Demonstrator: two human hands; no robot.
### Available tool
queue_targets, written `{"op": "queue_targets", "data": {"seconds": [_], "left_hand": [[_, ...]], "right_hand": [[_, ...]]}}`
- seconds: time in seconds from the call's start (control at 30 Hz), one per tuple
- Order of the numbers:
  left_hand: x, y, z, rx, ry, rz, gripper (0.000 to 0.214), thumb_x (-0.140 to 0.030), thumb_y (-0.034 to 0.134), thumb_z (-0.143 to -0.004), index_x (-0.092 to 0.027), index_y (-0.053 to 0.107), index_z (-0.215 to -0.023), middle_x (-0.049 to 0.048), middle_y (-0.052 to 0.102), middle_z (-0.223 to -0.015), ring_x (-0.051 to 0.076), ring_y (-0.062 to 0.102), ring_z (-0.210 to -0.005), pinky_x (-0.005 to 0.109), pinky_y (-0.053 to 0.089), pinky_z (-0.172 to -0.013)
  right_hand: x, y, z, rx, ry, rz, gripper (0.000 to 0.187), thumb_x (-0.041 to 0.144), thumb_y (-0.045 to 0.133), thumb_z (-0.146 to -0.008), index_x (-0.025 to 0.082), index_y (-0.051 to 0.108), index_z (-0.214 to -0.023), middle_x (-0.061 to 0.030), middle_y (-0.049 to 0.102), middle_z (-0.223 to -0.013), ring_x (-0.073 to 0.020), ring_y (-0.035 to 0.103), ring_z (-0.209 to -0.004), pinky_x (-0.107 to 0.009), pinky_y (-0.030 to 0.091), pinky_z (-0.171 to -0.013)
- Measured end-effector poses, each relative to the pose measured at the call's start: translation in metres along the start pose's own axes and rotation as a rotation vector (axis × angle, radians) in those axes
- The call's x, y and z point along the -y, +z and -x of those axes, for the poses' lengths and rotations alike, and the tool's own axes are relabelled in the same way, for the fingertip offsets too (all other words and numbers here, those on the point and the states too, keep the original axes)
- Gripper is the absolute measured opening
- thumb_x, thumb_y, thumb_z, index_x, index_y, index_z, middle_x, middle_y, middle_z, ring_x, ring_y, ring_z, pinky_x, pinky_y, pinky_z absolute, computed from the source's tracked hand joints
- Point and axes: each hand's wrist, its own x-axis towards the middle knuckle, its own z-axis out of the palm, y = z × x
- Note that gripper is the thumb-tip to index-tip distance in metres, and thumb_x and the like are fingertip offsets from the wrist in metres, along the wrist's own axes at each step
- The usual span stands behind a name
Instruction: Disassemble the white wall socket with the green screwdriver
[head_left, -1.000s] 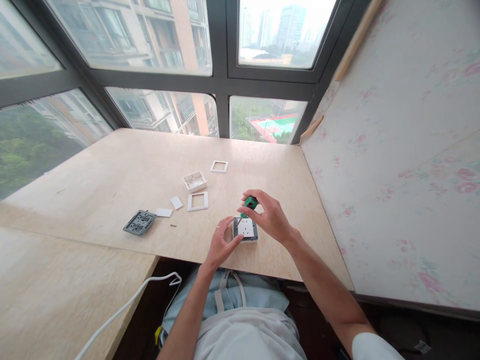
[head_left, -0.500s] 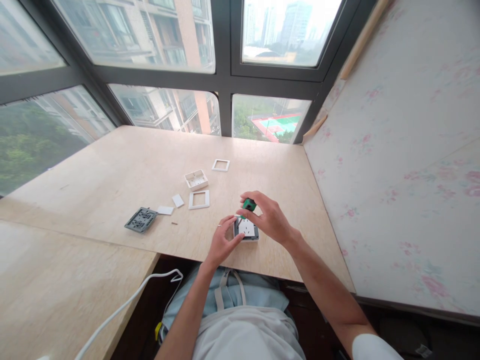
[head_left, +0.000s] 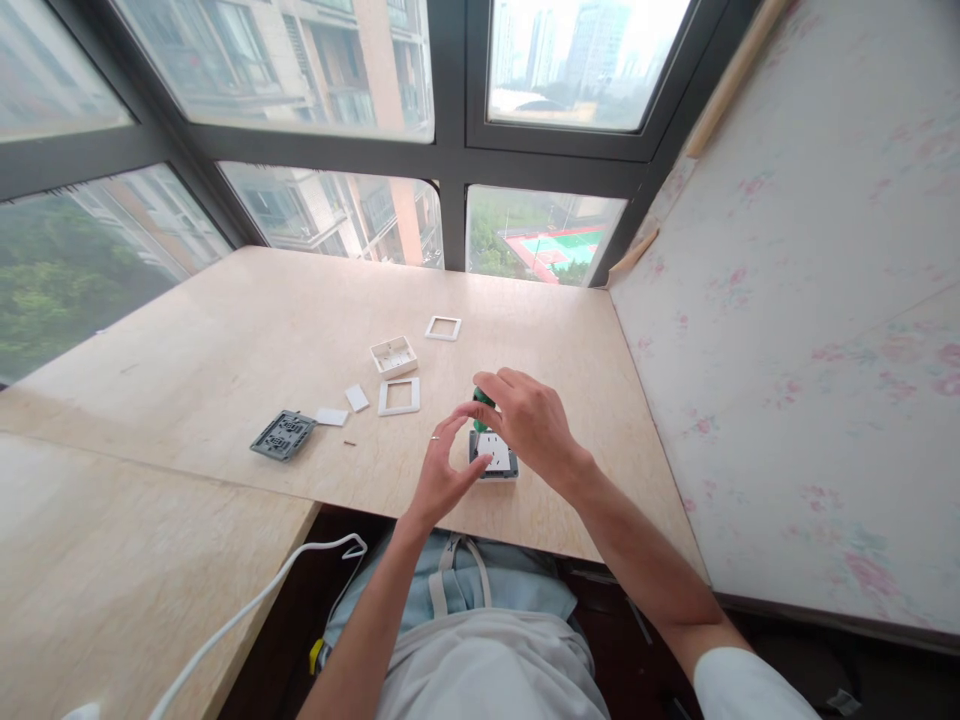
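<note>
Lying left of the socket (head_left: 501,456) are frames (head_left: 399,411) and tiles (head_left: 357,398).

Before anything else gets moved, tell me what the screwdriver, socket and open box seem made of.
Screwdriver: handle probably plastic or rubber, green with dark patches; finish too small to judge.
Socket: likely hard plastic, its white face smooth and fairly matte, with grey edges.
Open box: likely moulded plastic, smooth off-white, with thin, even walls.

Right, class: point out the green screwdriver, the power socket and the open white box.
Green screwdriver (head_left: 484,398): head view, top of the handle.
Power socket (head_left: 498,450): head view, white face.
Open white box (head_left: 397,368): head view, near wall.
</note>
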Motion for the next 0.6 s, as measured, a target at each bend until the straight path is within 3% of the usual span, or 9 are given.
{"op": "queue_targets", "data": {"seconds": [0.2, 0.33, 0.43, 0.53, 0.6], "left_hand": [[0.011, 0.015, 0.000, 0.109, -0.115, 0.059, 0.065, -0.048, 0.078, -0.080, -0.021, 0.055, -0.134, 0.0125, 0.062, -0.129, 0.031, 0.061, -0.119, 0.045, 0.051, -0.099], [0.009, 0.014, -0.001, 0.130, -0.134, 0.168, 0.063, -0.049, 0.078, -0.081, -0.020, 0.058, -0.133, 0.0100, 0.069, -0.120, 0.026, 0.066, -0.106, 0.040, 0.052, -0.093], [0.011, 0.014, -0.001, 0.134, -0.111, 0.222, 0.062, -0.049, 0.078, -0.081, -0.021, 0.059, -0.133, 0.0096, 0.069, -0.123, 0.027, 0.065, -0.110, 0.040, 0.052, -0.096], [0.014, 0.015, 0.000, 0.138, -0.120, 0.219, 0.060, -0.048, 0.078, -0.081, -0.020, 0.060, -0.131, 0.0110, 0.069, -0.125, 0.028, 0.066, -0.112, 0.043, 0.052, -0.097], [0.017, 0.016, 0.001, 0.124, -0.119, 0.202, 0.061, -0.047, 0.079, -0.080, -0.019, 0.060, -0.131, 0.0128, 0.065, -0.132, 0.030, 0.064, -0.119, 0.045, 0.051, -0.102]], "right_hand": [[-0.003, -0.018, -0.010, 0.205, -0.074, -0.088, 0.019, 0.029, 0.056, -0.101, 0.015, 0.065, -0.110, -0.0092, 0.068, -0.095, -0.0206, 0.063, -0.089, -0.031, 0.043, -0.072], [-0.008, -0.028, -0.012, 0.323, -0.236, -0.269, 0.031, 0.008, 0.050, -0.096, 0.012, 0.059, -0.126, -0.0129, 0.068, -0.115, -0.0224, 0.063, -0.107, -0.035, 0.049, -0.090], [-0.005, -0.028, -0.012, 0.371, -0.255, -0.256, 0.041, 0.001, 0.048, -0.090, 0.008, 0.057, -0.129, -0.0149, 0.067, -0.119, -0.0229, 0.063, -0.111, -0.035, 0.050, -0.092], [0.002, -0.022, -0.016, 0.334, -0.105, -0.075, 0.026, 0.022, 0.050, -0.100, 0.008, 0.061, -0.120, -0.0173, 0.069, -0.113, -0.0249, 0.068, -0.098, -0.034, 0.052, -0.077], [0.006, -0.019, -0.021, 0.327, 0.023, 0.084, 0.044, 0.047, 0.043, -0.105, 0.010, 0.066, -0.106, -0.0173, 0.072, -0.095, -0.0265, 0.071, -0.082, -0.033, 0.049, -0.063]]}}
